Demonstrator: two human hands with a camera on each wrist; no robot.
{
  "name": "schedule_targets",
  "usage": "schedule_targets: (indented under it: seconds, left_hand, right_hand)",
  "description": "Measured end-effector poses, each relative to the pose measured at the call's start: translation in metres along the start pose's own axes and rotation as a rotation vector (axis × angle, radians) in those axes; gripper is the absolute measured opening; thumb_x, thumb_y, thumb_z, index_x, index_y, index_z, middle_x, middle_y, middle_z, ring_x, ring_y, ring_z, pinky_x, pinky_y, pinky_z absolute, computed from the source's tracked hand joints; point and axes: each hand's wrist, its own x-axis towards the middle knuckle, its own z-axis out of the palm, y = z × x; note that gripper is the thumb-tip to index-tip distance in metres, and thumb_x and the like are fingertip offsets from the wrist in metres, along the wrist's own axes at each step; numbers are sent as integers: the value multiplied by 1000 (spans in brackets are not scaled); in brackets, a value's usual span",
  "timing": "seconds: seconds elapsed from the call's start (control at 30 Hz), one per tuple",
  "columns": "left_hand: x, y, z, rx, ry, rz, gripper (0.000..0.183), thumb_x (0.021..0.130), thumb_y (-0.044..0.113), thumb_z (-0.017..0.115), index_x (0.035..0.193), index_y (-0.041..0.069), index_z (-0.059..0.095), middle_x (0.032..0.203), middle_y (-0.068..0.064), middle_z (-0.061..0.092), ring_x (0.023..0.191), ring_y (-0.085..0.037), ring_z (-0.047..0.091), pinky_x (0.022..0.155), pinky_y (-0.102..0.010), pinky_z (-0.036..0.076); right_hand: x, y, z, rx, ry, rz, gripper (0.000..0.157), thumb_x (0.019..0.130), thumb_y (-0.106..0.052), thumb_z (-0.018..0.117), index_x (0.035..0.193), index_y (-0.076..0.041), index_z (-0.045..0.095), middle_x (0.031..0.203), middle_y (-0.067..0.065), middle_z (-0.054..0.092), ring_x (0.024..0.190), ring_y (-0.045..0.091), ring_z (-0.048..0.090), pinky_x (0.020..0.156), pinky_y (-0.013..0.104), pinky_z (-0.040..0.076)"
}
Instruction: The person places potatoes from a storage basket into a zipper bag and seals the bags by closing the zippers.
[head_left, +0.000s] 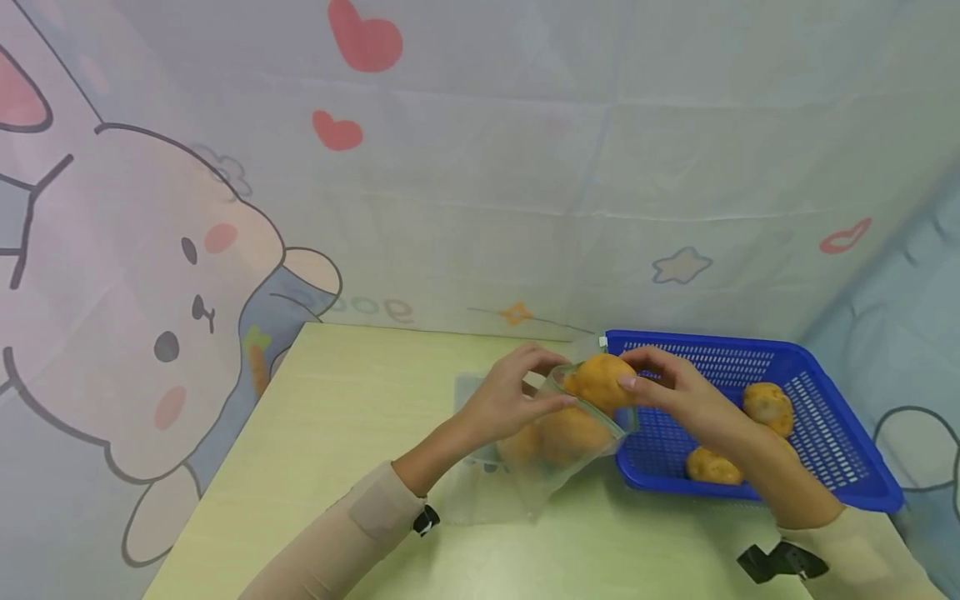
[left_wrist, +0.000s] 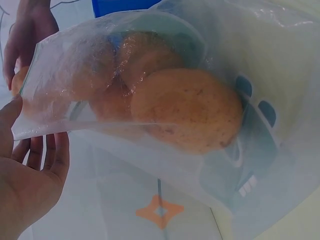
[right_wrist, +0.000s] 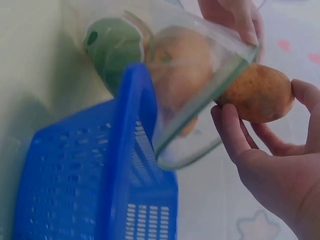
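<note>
A frosted see-through zip bag (head_left: 525,492) with several potatoes (left_wrist: 187,110) inside is held at its mouth by my left hand (head_left: 501,398), thumb on the near edge and fingers on the far side. My right hand (head_left: 682,392) grips another potato (right_wrist: 260,94) between thumb and fingers. This potato is at the bag's gaping mouth, one end past the rim in the head view. In the right wrist view, the bag's green-edged opening (right_wrist: 205,105) faces the right hand.
To the right stands a blue plastic basket (head_left: 862,433) with a potato (head_left: 768,407) near its back and another potato (head_left: 712,467) near its front. The bag is over the pale table (head_left: 360,375). A printed cloth (head_left: 487,208) hangs behind the table.
</note>
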Motion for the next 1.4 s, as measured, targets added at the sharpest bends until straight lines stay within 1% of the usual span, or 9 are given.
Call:
schedule_targets:
  seconds: [0.13, 0.4, 0.6, 0.8, 0.93, 1.03, 1.13, 1.2, 1.4]
  left_hand:
    - [1, 0, 0, -13, 12, 5, 45, 93, 28, 86, 133, 13, 69, 122, 3, 63, 112, -15, 59, 81, -26, 62]
    - [1, -2, -1, -17, 30, 17, 44, 94, 28, 85, 132, 14, 70, 123, 4, 63, 112, -14, 59, 81, -26, 62]
    - [2, -3, -2, 9, 24, 20, 43, 95, 29, 84, 132, 15, 70, 124, 4, 63, 113, -14, 59, 81, -25, 61]
    - [2, -2, -2, -2, 15, 25, 42, 95, 28, 84, 132, 14, 70, 124, 4, 62, 113, -15, 59, 82, -26, 62]
    - [2, -3, -1, -3, 9, 24, 42, 95, 29, 84, 132, 14, 70, 123, 5, 62, 114, -14, 59, 83, -26, 61]
    - [2, -2, -1, -3, 10, 19, 42, 95, 29, 84, 132, 15, 70, 122, 6, 62, 114, -14, 58, 83, -26, 61]
    - [2, -2, -1, 4, 10, 16, 43, 95, 29, 84, 133, 15, 70, 122, 5, 63, 113, -14, 58, 83, -25, 61]
    - [2, -2, -1, 8, 11, 16, 43, 95, 29, 84, 133, 14, 70, 123, 4, 63, 113, -15, 59, 82, -25, 61]
    - [2, -2, 0, 18, 9, 16, 43, 95, 27, 84, 133, 13, 70, 123, 2, 63, 113, -16, 60, 82, -25, 61]
  right_hand:
    - [3, 2, 8, 33, 19, -10, 33, 110, -26, 60, 136, -6, 56, 132, 16, 59, 121, 32, 63, 98, 33, 58]
    - [2, 3, 8, 8, 20, 11, 40, 110, -27, 63, 142, -3, 60, 133, 15, 67, 116, 21, 68, 99, 31, 56]
    - [2, 3, 3, -105, -1, 50, 47, 109, -32, 63, 145, -2, 61, 132, 14, 69, 114, 27, 68, 98, 39, 57]
    - [4, 6, 3, -242, 2, 51, 48, 108, -36, 64, 143, -2, 63, 130, 10, 69, 115, 28, 63, 94, 36, 55]
    - [4, 8, 5, -303, 36, 28, 45, 108, -37, 65, 139, -5, 66, 120, 6, 72, 106, 25, 63, 87, 32, 56]
    - [3, 12, 2, -336, 66, 23, 44, 107, -40, 65, 137, -8, 67, 118, 3, 72, 105, 23, 64, 87, 34, 56]
    - [2, 17, -3, -348, 91, 24, 42, 108, -42, 64, 136, -11, 68, 119, 3, 73, 107, 24, 66, 89, 37, 56]
    - [1, 21, -7, -330, 101, 29, 40, 109, -41, 63, 136, -12, 69, 121, 4, 72, 108, 26, 65, 88, 35, 56]
    - [-6, 29, -14, -276, 92, 44, 42, 109, -35, 63, 139, -6, 66, 131, 11, 69, 112, 29, 64, 89, 31, 56]
